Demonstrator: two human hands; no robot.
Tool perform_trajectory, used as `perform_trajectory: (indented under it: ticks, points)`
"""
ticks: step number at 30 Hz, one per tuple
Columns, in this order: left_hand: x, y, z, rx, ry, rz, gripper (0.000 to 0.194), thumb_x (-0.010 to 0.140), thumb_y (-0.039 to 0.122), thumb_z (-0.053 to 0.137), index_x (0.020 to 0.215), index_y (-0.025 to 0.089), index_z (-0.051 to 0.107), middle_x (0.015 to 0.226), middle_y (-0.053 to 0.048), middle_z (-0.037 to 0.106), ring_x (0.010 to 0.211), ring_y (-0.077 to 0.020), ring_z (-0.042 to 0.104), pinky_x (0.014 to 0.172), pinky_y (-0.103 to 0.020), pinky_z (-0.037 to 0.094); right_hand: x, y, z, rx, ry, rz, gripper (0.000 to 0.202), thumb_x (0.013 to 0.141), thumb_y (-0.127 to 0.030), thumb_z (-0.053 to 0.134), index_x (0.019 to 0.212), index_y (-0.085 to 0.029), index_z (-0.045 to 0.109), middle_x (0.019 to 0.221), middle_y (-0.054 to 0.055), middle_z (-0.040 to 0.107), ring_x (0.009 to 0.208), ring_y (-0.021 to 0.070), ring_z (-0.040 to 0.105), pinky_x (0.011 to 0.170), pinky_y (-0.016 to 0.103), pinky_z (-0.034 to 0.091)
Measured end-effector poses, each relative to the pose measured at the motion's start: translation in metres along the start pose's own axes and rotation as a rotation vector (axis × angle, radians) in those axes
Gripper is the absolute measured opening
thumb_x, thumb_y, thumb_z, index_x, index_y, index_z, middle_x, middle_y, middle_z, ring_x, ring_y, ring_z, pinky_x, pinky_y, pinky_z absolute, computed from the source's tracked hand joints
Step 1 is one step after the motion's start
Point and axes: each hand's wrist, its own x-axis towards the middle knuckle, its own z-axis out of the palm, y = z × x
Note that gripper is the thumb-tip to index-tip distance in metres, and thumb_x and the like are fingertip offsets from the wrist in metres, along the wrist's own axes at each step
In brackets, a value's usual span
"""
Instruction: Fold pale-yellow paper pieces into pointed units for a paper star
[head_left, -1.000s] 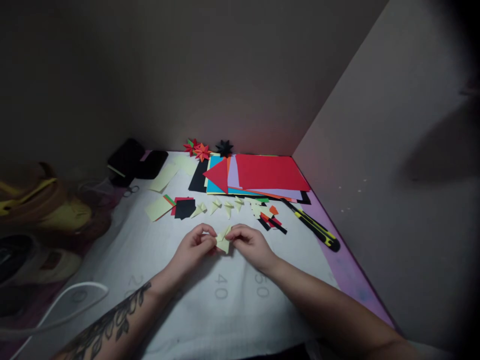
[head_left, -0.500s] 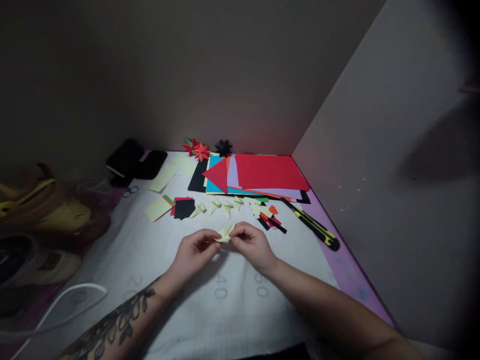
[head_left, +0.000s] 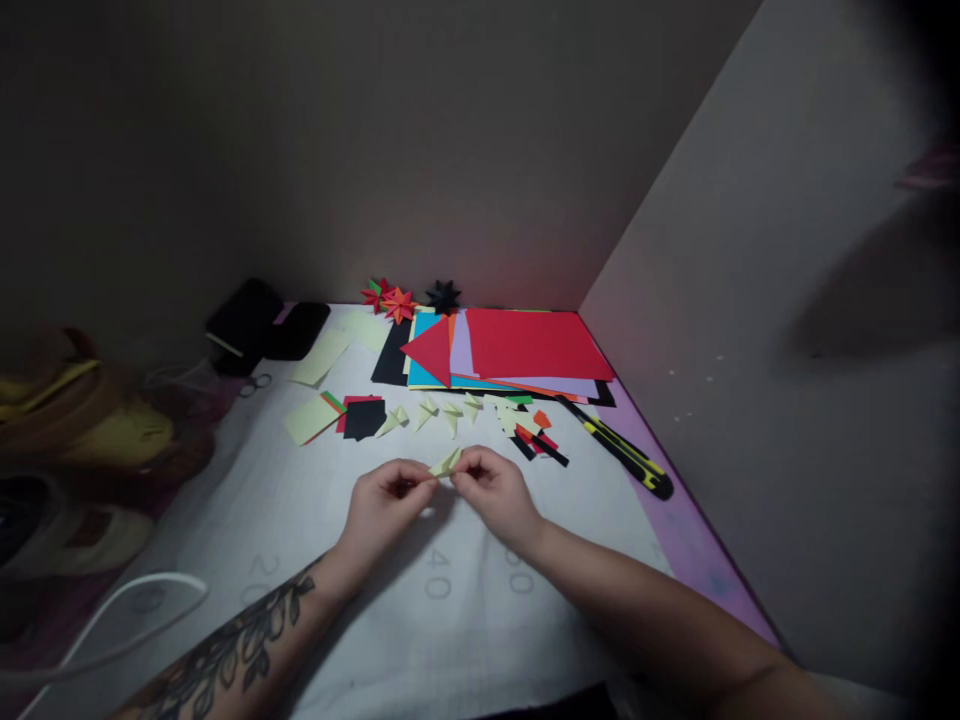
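Observation:
Between my two hands is a small folded piece of pale yellow paper [head_left: 446, 463], held just above the white mat [head_left: 480, 640]. My left hand [head_left: 386, 500] pinches its left end between thumb and fingers. At the opposite end, my right hand [head_left: 495, 495] grips it the same way. Just beyond my hands lies a row of several similar folded pale yellow pieces [head_left: 427, 413]. Left of that row are black paper squares [head_left: 365, 420] and pale yellow paper squares [head_left: 311, 418]. Small paper scraps [head_left: 540, 435] lie to its right.
Large coloured sheets with red [head_left: 536, 343] on top lie at the back. Behind them stand a black paper star [head_left: 443, 296] and red-orange ones [head_left: 398, 304]. A utility knife [head_left: 622, 452] rests at right, scissors [head_left: 255, 385] at left. Walls border the back and right; a white cable [head_left: 142, 580] curves at lower left.
The folded paper now looks narrower and flatter between my fingertips. My hands stay in nearly the same place, and the whole view has shifted slightly.

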Motion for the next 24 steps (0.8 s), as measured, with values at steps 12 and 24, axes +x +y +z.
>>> perform_trajectory:
  ticks: [12, 24]
  points:
    - [-0.005, 0.000, 0.010, -0.239, -0.131, -0.158, 0.027, 0.066, 0.024, 0.071, 0.073, 0.020, 0.045, 0.053, 0.007, 0.058, 0.050, -0.0097, 0.054, 0.053, -0.020, 0.040, -0.001, 0.011, 0.006, 0.006, 0.085, 0.061, 0.009, 0.074, -0.020, 0.059, 0.074, -0.021, 0.050, 0.067, -0.004, 0.052, 0.062, 0.0131, 0.052, 0.059, 0.025, 0.042]
    - [0.003, -0.001, 0.002, -0.246, -0.294, -0.128, 0.046, 0.066, 0.027, 0.075, 0.104, 0.020, 0.050, 0.074, 0.002, 0.059, 0.065, -0.0121, 0.056, 0.058, -0.023, 0.043, -0.005, 0.012, 0.003, -0.068, -0.123, 0.035, 0.019, 0.074, -0.012, 0.056, 0.082, -0.023, 0.044, 0.072, -0.005, 0.051, 0.062, 0.0114, 0.051, 0.058, 0.024, 0.040]
